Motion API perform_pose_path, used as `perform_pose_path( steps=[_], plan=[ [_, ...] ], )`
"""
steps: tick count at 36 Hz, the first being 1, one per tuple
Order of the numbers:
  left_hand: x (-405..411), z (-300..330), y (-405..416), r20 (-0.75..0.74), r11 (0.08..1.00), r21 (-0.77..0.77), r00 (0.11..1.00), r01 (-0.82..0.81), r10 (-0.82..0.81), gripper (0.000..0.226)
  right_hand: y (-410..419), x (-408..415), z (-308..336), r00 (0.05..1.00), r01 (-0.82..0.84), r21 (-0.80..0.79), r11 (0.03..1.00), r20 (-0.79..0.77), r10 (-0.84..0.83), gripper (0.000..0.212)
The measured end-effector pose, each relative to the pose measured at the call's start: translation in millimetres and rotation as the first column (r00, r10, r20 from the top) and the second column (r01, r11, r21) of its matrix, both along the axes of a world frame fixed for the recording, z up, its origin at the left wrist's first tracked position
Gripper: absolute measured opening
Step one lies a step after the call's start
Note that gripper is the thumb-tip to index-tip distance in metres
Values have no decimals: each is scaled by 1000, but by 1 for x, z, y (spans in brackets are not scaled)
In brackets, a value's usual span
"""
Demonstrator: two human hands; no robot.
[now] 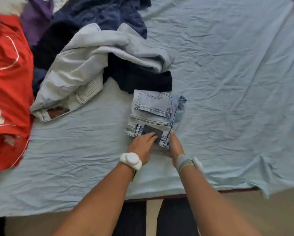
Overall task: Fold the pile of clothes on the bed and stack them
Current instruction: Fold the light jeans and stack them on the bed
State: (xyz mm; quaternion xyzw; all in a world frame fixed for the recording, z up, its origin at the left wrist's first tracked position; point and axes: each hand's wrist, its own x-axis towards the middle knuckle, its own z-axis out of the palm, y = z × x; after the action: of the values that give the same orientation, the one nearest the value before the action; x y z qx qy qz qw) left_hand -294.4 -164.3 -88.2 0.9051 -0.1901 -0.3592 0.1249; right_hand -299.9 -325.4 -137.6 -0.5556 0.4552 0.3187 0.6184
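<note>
Nearest me, both forearms reach over the bed's [228,99] edge, above tan floor. On the left I see a red garment [8,86], then a pale crumpled pair of trousers [84,65] over dark clothes. My left hand [142,145] lies with straight fingers on the folded jeans [153,114]; my right hand [175,147] presses flat against their side. Wrinkled light-blue sheet stretches away rightward.
</note>
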Motion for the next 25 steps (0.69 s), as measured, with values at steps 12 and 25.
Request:
perform_pose_path(
  steps=[12, 25],
  plan=[
    [48, -17, 28, -9, 522, -211, 536, -827, 844, 53, 18, 28, 30, 967, -237, -301, 924, 19, 254, 91],
    [33, -35, 34, -148, 531, 2, 525, -848, 838, 36, 5, 22, 22, 970, -195, -322, 927, 79, 231, 87]
  ],
)
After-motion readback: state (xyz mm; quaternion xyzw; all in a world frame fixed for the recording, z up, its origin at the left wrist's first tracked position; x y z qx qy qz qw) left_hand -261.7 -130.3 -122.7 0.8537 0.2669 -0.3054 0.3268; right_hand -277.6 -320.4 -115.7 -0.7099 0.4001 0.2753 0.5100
